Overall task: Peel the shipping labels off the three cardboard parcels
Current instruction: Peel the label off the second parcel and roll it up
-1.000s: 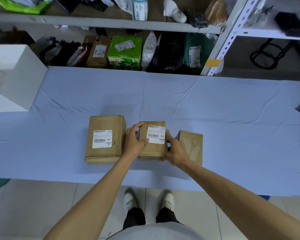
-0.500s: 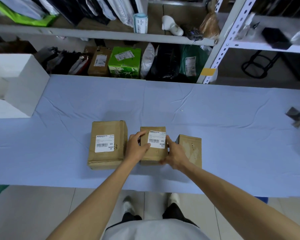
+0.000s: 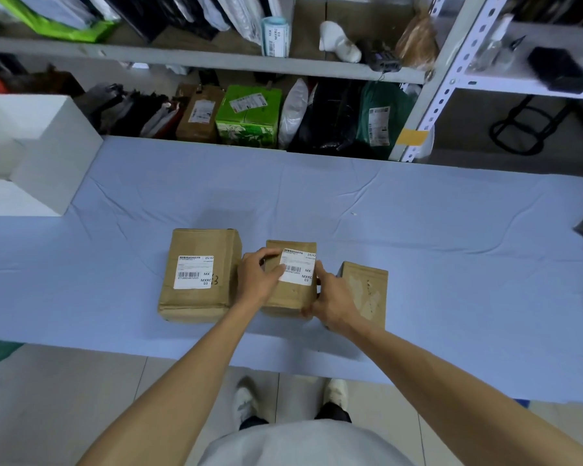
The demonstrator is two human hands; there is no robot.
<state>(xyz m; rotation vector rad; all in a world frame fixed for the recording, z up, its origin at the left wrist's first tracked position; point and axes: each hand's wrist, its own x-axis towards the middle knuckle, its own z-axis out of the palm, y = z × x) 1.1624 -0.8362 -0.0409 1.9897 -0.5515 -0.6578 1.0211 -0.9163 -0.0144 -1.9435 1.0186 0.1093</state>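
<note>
On the blue-clothed table (image 3: 418, 230), the middle parcel (image 3: 288, 297), its label (image 3: 298, 269) reading "24/42 MX MXRC 03", is sitting near the front edge. The left hand (image 3: 260, 280) and right hand (image 3: 334, 304) are both gripping its sides, fingers curled.

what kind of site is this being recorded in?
Likely a parcel shipping stockroom: metal shelving packed with labelled parcels and mailer bags, a roll of printed labels, and a cloth-covered worktable holding three cardboard parcels.

Bright, even, cool light from above. Faint soft shadows lie on the blue cloth (image 3: 418, 230) around the parcels (image 3: 199, 250). The wide lens bows the far shelf (image 3: 216, 60), and the right edge is blurred.
</note>
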